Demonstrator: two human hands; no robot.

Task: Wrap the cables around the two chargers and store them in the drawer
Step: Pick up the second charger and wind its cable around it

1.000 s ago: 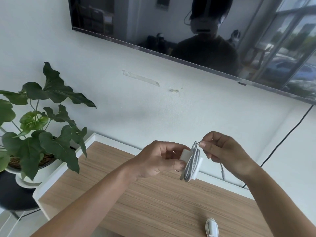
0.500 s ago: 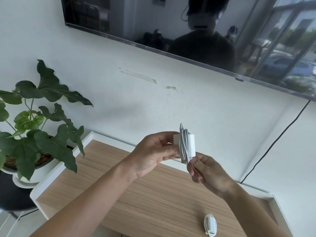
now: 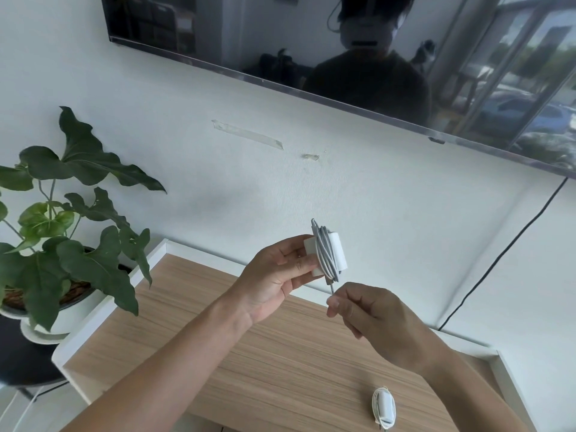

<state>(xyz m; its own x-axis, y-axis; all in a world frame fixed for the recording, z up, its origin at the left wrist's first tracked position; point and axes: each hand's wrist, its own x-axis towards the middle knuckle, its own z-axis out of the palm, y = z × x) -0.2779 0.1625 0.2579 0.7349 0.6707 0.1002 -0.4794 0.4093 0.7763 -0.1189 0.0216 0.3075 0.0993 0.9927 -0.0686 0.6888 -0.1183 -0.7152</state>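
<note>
Off at the left a potted plant (image 3: 62, 232) stands beside the wooden cabinet top (image 3: 249, 363), clear of the work. Moving in, the left hand (image 3: 274, 282) is closed on the white charger (image 3: 324, 254), thumb and fingers pinching its near end so that the block stands roughly upright in the air above the wood. The cable (image 3: 325, 260) is wound over it in loops that run up and down along that long axis, bunched toward the middle. From the bottom of the bundle a short free tail drops straight down to the right hand (image 3: 371, 313), which sits just below and a little right of the charger and pinches the tail between thumb and forefinger. So the loose end lies under the block, not beside it, and I judge the right hand is the one placed to finish it, either by another turn or by tucking the end in. Farther right and lower, the second charger (image 3: 384, 408) lies on the wood already wrapped, well apart from both hands. No drawer shows from here.
</note>
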